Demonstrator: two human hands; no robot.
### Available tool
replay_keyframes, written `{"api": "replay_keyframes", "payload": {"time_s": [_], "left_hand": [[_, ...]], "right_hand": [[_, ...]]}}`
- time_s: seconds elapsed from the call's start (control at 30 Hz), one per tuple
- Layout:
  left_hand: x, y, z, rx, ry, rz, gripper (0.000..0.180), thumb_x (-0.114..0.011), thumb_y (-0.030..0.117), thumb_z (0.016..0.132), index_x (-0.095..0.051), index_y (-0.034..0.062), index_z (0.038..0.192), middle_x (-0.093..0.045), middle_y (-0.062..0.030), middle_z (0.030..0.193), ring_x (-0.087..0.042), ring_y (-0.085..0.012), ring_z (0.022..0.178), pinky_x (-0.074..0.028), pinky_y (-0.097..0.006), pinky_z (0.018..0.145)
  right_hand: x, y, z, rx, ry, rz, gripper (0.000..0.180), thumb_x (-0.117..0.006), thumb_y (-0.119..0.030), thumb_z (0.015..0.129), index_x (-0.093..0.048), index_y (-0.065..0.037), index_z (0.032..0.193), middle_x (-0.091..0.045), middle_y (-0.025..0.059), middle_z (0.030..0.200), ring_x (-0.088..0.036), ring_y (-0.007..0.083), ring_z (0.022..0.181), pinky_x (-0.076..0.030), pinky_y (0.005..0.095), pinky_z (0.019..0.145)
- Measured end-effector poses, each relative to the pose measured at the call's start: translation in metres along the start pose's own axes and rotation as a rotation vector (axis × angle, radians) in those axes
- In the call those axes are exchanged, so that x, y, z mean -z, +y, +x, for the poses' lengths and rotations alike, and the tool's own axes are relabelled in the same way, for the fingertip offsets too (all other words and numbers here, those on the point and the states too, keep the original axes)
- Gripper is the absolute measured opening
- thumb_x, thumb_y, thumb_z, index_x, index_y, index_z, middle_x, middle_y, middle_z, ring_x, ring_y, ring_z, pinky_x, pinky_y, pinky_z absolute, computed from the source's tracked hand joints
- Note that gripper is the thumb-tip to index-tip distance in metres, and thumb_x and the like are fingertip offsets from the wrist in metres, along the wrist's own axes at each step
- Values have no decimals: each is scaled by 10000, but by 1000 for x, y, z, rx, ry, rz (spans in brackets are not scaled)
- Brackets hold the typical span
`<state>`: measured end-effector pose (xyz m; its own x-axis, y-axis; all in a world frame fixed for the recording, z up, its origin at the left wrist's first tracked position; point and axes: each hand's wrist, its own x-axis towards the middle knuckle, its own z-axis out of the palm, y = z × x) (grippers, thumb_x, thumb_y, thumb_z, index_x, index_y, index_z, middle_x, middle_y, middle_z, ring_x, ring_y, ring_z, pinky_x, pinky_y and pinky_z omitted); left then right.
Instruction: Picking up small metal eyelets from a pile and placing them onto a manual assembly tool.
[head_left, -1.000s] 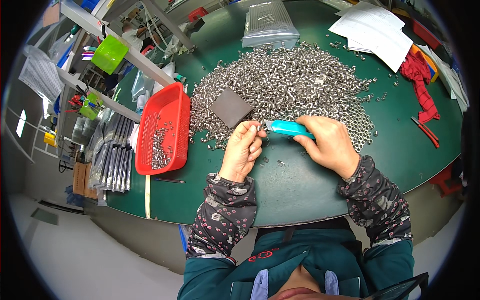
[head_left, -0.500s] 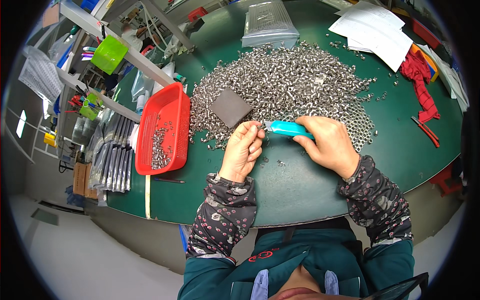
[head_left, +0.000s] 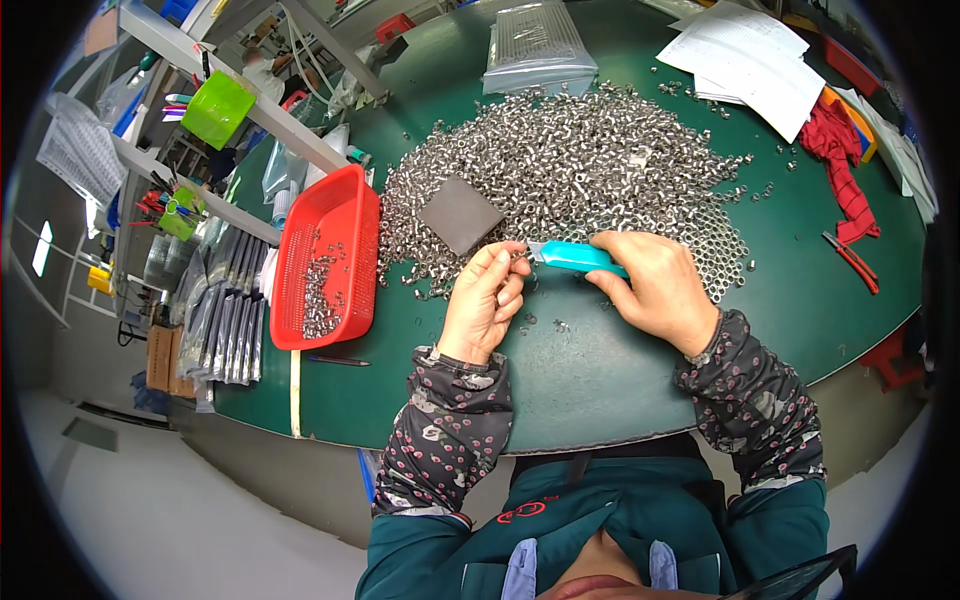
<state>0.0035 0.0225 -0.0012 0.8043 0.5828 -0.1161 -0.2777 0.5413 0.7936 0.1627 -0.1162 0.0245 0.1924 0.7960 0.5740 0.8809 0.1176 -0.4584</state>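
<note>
- Head view: R hand [head_left: 660,290] wrapped round teal cutter [head_left: 583,257], fingers on far side, thumb on near.
- L hand [head_left: 483,300]: thumb & index in a narrow pinch on a small metal pc [head_left: 520,256], mostly hidden.
- Pc lies L of R grip, at L fingertips; cutter's long axis approx. crosswise, blade end pointing L at it. Blade-pc contact: can't tell.
- Just beyond L hand: dark sq. block [head_left: 462,216], against pile of metal pcs [head_left: 560,150].
- Farther L: red basket [head_left: 368,250] w/ similar pcs.
</note>
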Motion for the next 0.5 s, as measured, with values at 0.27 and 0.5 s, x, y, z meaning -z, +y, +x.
{"api": "replay_keyframes", "payload": {"time_s": [0.27, 0.5], "left_hand": [[1, 0, 0, 7, 3, -1, 170, -410, 124, 871, -496, 16, 970, -510, -51, 751, -339, -33, 463, -250, -139, 345], [2, 1, -1, 18, -5, -22, 156, -414, 115, 864, -491, 14, 955, -519, -63, 760, -339, -38, 453, -247, -141, 339]], "right_hand": [[0, 0, 0, -4, -1, 6, 228, -612, -184, 691, -512, -64, 856, -524, 95, 642, -539, 265, 593, -423, 369, 521], [0, 0, 0, 0, 2, 11, 218, -610, -176, 693, -511, -63, 851, -525, 98, 646, -540, 266, 597, -425, 368, 526]]}}
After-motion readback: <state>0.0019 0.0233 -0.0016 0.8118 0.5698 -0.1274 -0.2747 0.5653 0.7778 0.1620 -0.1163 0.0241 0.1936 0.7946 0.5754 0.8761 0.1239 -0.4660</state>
